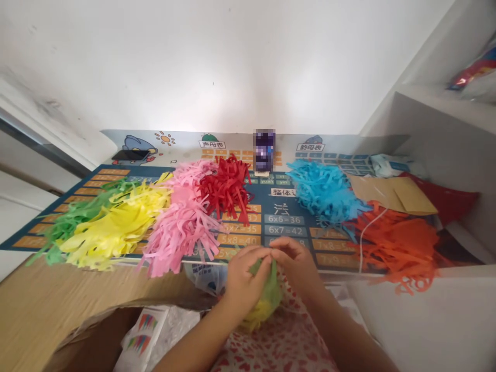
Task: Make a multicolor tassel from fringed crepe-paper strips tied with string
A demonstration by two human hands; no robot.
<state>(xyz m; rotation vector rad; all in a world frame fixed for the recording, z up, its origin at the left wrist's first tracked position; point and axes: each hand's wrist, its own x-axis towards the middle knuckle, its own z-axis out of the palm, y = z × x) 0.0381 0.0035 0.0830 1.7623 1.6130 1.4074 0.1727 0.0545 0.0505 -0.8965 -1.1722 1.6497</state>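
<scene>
And here it is, right at the mat's near edge: a green-and-yellow fringed tissue bunch (273,292) hangs between the wrists, above the heart-print fabric (271,347). The left hand (245,269) is closed, thumb and fingers pinching the bunch's upper end; the right hand (296,262) meets it there, fingers curled, fingertips drawn together on the same spot. What exactly passes between those tips is too small to tell. Count the colours laid out on the learning mat (284,220): green fringe (73,222), yellow fringe (112,227), pink fringe (176,230) and red fringe (228,188) to the left, blue fringe (325,191) and orange fringe (399,240) to the right. Every one looks already cut into strips, so that part seems done. The pinched end looks unfinished, judging by both hands' grip on it, and whether the other bunches need the same attention cannot be told.
</scene>
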